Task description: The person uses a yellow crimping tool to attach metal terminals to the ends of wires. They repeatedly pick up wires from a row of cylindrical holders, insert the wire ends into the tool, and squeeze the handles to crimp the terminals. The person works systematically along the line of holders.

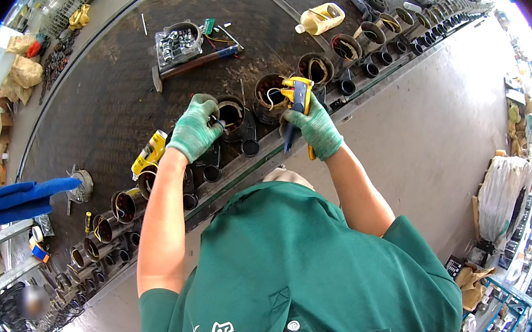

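My left hand (pixel 195 129), in a green knitted glove, is closed at the left rim of an open round metal housing (pixel 231 112). Its fingertips pinch together over the opening; what they hold, perhaps a wire end, is too small to make out. In my right hand (pixel 320 130), gloved alike, is a yellow and blue wire stripper (pixel 300 95), its jaw end pointing away from me. The tool hovers beside another housing (pixel 269 93) with pale wires inside. A short black tube (pixel 249 147) sticks out from the first housing toward me.
More housings (pixel 344 49) line the dark bench edge (pixel 265 156) on both sides. Beyond them lie a hammer (pixel 198 63), a box of small metal parts (pixel 177 43) and a yellowish plastic bottle (pixel 321 19). A yellow tube (pixel 150 153) lies left of my left arm; blue cloth (pixel 17 199) hangs farther left.
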{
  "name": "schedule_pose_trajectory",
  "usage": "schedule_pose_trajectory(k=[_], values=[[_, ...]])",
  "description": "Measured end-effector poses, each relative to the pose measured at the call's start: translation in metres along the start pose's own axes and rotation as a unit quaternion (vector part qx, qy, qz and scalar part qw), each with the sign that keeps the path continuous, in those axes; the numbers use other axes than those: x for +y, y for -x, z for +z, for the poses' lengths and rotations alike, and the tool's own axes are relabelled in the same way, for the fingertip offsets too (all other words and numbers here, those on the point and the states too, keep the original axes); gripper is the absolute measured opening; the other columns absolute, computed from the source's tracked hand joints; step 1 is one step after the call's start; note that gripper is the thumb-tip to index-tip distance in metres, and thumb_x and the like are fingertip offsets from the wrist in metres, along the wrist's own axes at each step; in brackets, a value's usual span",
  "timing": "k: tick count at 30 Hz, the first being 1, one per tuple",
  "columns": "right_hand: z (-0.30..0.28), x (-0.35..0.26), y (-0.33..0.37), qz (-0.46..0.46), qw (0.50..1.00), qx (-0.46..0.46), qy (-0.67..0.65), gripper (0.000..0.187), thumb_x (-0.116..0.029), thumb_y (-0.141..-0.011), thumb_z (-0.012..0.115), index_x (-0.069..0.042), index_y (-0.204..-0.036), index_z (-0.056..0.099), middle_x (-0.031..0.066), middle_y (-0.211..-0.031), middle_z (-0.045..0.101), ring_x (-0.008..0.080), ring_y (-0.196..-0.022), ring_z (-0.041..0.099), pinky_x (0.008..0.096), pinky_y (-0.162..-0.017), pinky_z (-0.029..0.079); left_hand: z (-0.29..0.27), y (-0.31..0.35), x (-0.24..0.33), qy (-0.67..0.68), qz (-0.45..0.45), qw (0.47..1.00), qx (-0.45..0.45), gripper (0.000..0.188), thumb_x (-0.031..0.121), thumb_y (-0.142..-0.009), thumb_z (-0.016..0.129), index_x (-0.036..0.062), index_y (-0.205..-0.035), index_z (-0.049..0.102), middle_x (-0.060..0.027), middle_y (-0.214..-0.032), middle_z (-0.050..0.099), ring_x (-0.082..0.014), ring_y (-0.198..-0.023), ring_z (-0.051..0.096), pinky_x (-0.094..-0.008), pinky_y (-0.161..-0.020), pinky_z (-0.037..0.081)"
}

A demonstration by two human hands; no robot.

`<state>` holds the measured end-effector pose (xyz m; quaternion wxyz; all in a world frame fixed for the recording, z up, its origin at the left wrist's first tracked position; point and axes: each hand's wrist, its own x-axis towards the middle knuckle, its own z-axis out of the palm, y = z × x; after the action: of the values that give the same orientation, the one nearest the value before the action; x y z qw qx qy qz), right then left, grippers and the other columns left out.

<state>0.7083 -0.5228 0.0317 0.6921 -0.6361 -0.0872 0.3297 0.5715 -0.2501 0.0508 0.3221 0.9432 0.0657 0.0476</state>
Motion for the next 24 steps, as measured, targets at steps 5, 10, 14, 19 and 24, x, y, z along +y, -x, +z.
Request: schedule_pose_trajectory(k=[5, 10, 14, 19, 24], values=[[-0.003, 0.021, 0.006, 0.030, 0.999, -0.004, -0.021, 0.051, 0.001, -0.093, 0.066, -0.009, -0.141, 0.055, 0.0010, -0.097, 0.065, 0.0116, -0.080, 0.065, 0.0284, -0.073, 0.056, -0.020, -0.047, 0.036, -0.175, -0.047, 0.944, -0.276, 0.038, 0.012, -0.087, 0.077, 0.0067, -0.123, 0.067, -0.0197, -0.120, 0.071, -0.0420, -0.113, 0.067, -0.0481, -0.094, 0.055], [-0.007, 0.019, 0.008, 0.022, 0.999, -0.013, -0.038, 0.051, 0.000, -0.095, 0.067, -0.009, -0.143, 0.052, 0.0039, -0.095, 0.068, 0.0161, -0.078, 0.069, 0.0331, -0.072, 0.061, -0.004, -0.060, 0.044, -0.217, -0.045, 0.926, -0.305, 0.037, 0.009, -0.088, 0.072, 0.0077, -0.124, 0.067, -0.0235, -0.115, 0.072, -0.0426, -0.110, 0.069, -0.0490, -0.092, 0.055], [-0.010, 0.006, 0.019, 0.053, 0.996, 0.006, -0.073, 0.048, 0.000, -0.096, 0.065, -0.009, -0.141, 0.053, 0.0030, -0.094, 0.065, 0.0129, -0.078, 0.066, 0.0303, -0.071, 0.058, -0.005, -0.048, 0.039, -0.141, -0.094, 0.978, -0.123, 0.037, 0.007, -0.088, 0.069, 0.0057, -0.125, 0.066, -0.0244, -0.116, 0.071, -0.0415, -0.107, 0.070, -0.0468, -0.092, 0.055], [-0.017, 0.015, 0.020, 0.043, 0.996, 0.022, -0.070, 0.048, -0.001, -0.096, 0.065, -0.008, -0.141, 0.050, 0.0050, -0.092, 0.065, 0.0158, -0.075, 0.067, 0.0322, -0.067, 0.059, -0.010, -0.018, 0.000, 0.155, -0.110, 0.982, -0.002, 0.029, 0.005, -0.099, 0.066, 0.0005, -0.127, 0.067, -0.0066, -0.100, 0.072, -0.0158, -0.088, 0.064, -0.0311, -0.080, 0.054], [-0.011, 0.011, 0.020, 0.054, 0.995, 0.024, -0.075, 0.047, -0.001, -0.095, 0.065, -0.007, -0.140, 0.051, 0.0058, -0.089, 0.066, 0.0177, -0.071, 0.069, 0.0336, -0.065, 0.059, -0.007, 0.001, 0.000, 0.307, -0.193, 0.932, 0.012, 0.021, 0.008, -0.103, 0.065, 0.0036, -0.123, 0.071, 0.0054, -0.085, 0.063, -0.0035, -0.073, 0.051, -0.0220, -0.066, 0.044]])
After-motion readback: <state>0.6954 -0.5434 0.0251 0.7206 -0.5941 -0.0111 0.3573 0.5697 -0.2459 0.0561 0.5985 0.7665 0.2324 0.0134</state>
